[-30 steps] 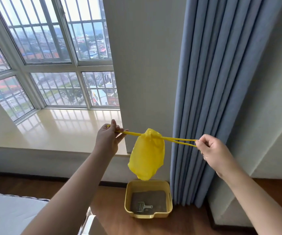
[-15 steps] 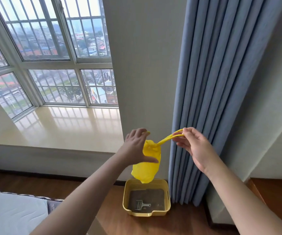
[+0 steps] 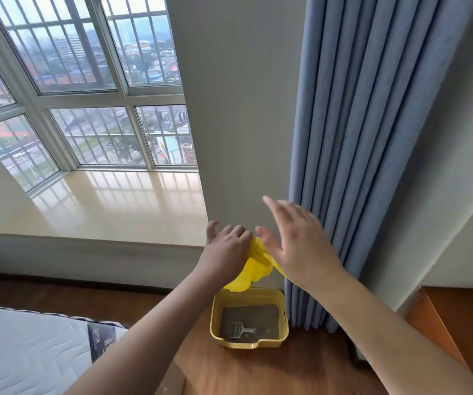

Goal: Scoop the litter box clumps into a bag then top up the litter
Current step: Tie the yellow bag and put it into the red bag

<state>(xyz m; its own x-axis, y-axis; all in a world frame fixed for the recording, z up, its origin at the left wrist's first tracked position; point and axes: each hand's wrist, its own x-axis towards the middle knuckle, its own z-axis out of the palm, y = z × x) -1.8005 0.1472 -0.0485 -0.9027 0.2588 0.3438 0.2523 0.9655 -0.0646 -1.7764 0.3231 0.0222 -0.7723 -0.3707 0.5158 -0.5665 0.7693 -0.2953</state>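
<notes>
Two hands raised, left hand point(image 3: 227, 246) gripping bag point(image 3: 253, 265), right hand point(image 3: 298, 240) seemingly splayed

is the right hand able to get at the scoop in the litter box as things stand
Probably not yet: the scoop lies uncovered in the litter box on the floor, far below the raised right hand; the person would need to bend down.

faint pale markings on the dark mattress end panel point(image 3: 102, 339), too blurred to read, no other lettering legible
</notes>
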